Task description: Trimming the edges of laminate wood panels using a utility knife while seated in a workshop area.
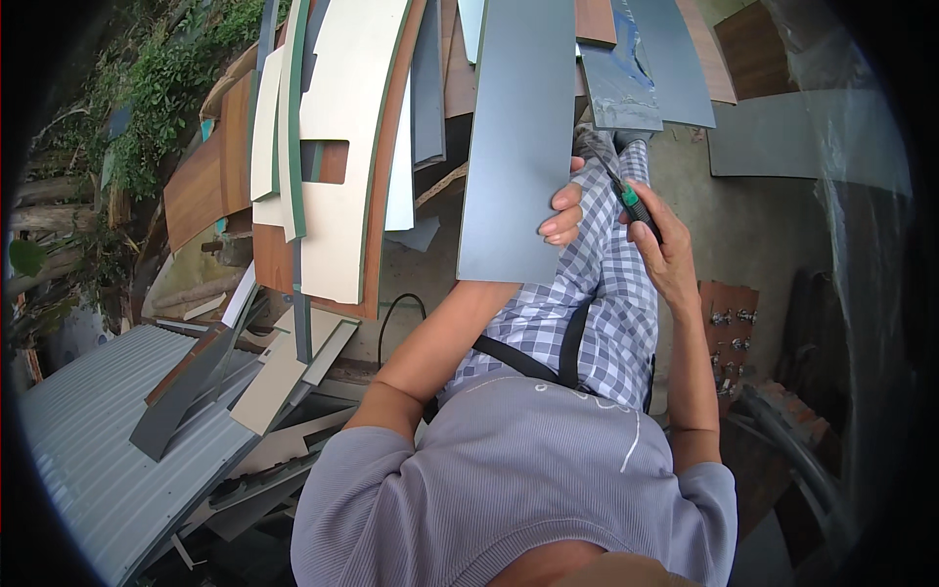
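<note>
A long grey board (516, 137) stretches away in front of my body. My left forearm passes beneath it, and my left hand (562, 215) is closed round its right edge; the palm is hidden behind the board. In my right hand (667, 240) is a slim hand tool with a black and green handle (636, 207), fingers wrapped round the grip. Its thin dark shaft points forward and left, towards the board's edge, over my checked trousers. The exact kind of tool is too small to make out.
Cream boards (337, 215), one with a rectangular cut-out, lean at the left beside brown wood-look panels (205, 186). A corrugated metal sheet (88, 411) lies lower left. More grey panels (782, 132) lie far right, above a brown board with metal fittings (726, 333).
</note>
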`<action>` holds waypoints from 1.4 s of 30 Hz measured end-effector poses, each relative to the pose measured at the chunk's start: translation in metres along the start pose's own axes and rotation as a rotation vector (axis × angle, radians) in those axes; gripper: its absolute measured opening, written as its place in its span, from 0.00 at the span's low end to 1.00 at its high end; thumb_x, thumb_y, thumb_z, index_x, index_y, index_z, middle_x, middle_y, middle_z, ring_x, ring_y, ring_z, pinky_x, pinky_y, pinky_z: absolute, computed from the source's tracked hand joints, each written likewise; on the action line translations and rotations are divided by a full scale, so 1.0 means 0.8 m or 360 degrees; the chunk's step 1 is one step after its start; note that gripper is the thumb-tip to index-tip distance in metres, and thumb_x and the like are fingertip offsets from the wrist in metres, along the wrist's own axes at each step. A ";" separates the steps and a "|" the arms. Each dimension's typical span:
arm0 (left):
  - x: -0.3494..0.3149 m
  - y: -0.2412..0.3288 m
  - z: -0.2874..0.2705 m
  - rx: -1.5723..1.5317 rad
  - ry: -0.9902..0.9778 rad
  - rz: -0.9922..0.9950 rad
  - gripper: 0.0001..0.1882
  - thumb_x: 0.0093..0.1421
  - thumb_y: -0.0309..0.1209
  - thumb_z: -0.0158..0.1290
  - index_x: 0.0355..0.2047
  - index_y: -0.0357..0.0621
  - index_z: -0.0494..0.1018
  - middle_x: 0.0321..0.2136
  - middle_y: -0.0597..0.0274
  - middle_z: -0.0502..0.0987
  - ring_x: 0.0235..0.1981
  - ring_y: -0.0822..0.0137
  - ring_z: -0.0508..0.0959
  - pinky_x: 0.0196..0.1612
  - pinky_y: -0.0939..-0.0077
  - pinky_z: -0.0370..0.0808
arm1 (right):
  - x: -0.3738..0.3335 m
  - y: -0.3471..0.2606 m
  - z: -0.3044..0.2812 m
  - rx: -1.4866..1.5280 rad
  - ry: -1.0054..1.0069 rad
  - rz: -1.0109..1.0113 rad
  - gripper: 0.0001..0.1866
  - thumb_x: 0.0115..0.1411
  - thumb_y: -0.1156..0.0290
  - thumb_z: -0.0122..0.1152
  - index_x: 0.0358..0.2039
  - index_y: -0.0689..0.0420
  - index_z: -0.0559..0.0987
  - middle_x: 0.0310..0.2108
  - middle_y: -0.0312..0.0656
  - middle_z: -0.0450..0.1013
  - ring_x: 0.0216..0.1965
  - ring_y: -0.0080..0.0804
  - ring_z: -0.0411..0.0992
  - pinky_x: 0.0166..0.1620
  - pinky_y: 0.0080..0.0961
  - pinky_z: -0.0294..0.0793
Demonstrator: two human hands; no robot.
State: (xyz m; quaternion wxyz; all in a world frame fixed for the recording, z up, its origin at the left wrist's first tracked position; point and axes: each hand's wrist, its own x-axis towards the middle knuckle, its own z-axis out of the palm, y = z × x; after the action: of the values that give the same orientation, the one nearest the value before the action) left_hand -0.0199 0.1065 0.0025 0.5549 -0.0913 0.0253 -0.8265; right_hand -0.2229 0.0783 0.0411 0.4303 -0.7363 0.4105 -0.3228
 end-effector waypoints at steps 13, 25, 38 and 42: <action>0.018 -0.032 0.009 0.0491 0.0059 0.0103 0.29 0.64 0.45 0.37 0.54 0.29 0.57 0.30 0.56 0.62 0.25 0.68 0.62 0.30 0.77 0.62 | -0.035 -0.087 -0.054 -0.0404 -0.0621 -0.0446 0.20 0.50 0.61 0.62 0.44 0.53 0.78 0.26 0.40 0.73 0.25 0.34 0.72 0.28 0.27 0.71; 0.020 -0.030 0.018 0.0598 0.0187 0.0164 0.28 0.62 0.43 0.40 0.53 0.29 0.59 0.28 0.56 0.63 0.23 0.69 0.62 0.28 0.77 0.62 | -0.038 -0.076 -0.077 -0.1095 -0.0789 0.0001 0.18 0.54 0.57 0.58 0.45 0.47 0.77 0.24 0.41 0.72 0.22 0.40 0.71 0.26 0.32 0.69; -0.006 0.002 0.017 0.2326 0.1339 0.0367 0.26 0.68 0.45 0.31 0.42 0.33 0.70 0.29 0.59 0.72 0.31 0.72 0.68 0.38 0.78 0.66 | -0.039 -0.067 -0.081 -0.0820 -0.0726 0.0299 0.18 0.55 0.61 0.58 0.46 0.51 0.76 0.31 0.47 0.74 0.31 0.48 0.72 0.36 0.37 0.71; -0.029 0.024 0.012 0.2787 0.1389 0.0424 0.26 0.68 0.45 0.32 0.40 0.31 0.69 0.27 0.58 0.72 0.30 0.69 0.69 0.37 0.74 0.67 | -0.026 -0.054 -0.081 -0.0718 -0.0697 0.0305 0.18 0.56 0.62 0.57 0.46 0.53 0.75 0.35 0.49 0.75 0.35 0.50 0.72 0.39 0.38 0.71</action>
State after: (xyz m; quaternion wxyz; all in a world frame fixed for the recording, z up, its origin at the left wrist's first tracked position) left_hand 0.0081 0.1211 0.0061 0.4570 0.6681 -0.3829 -0.4452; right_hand -0.2721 0.0856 0.1044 0.3628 -0.8230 0.4369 -0.0156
